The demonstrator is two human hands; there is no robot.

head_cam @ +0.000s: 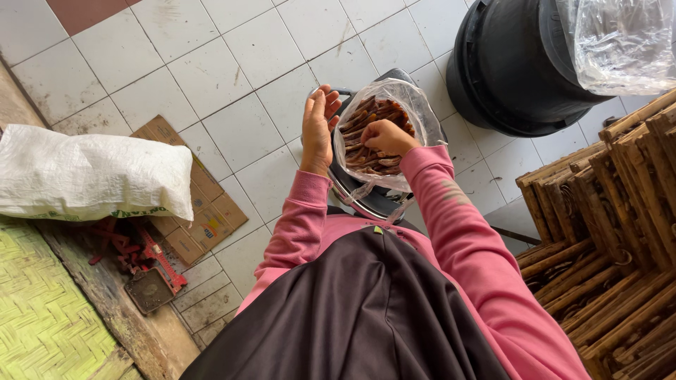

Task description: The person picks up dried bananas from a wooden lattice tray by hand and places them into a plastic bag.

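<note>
While the right hand (384, 135) closes on brown strips inside the plastic bag (415, 105), the open left hand (318, 127) steadies the bag's edge, empty; filling step, judged.

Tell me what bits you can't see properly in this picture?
Head view:
- Scale: mostly hidden under the clear bag of brown sticks.
- Right hand: fingertips buried in the sticks.
- Black bin: cut off by the top edge.
- Wooden racks: cut off at the right edge.
- Left hand: open beside the bag.
</note>
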